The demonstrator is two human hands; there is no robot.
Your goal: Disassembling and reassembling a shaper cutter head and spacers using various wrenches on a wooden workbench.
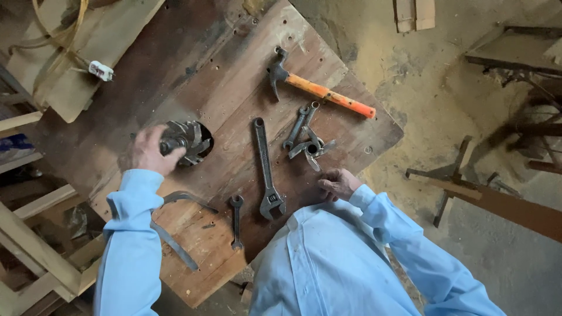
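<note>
Our left hand [149,153] closes on the bladed cutter head [186,142] in the table [234,88] opening; our right hand [338,184] rests loosely curled, empty. Blade edges could cut our fingers if the grip slips.

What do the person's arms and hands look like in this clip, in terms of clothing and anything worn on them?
Both arms are covered by long light blue shirt sleeves with buttoned-style cuffs ending at the wrists. The fabric looks creased and bears small dark specks, clearest on the shirt body. The left hand and right hand are bare: no gloves. No ring, watch or wristband is visible.
</note>
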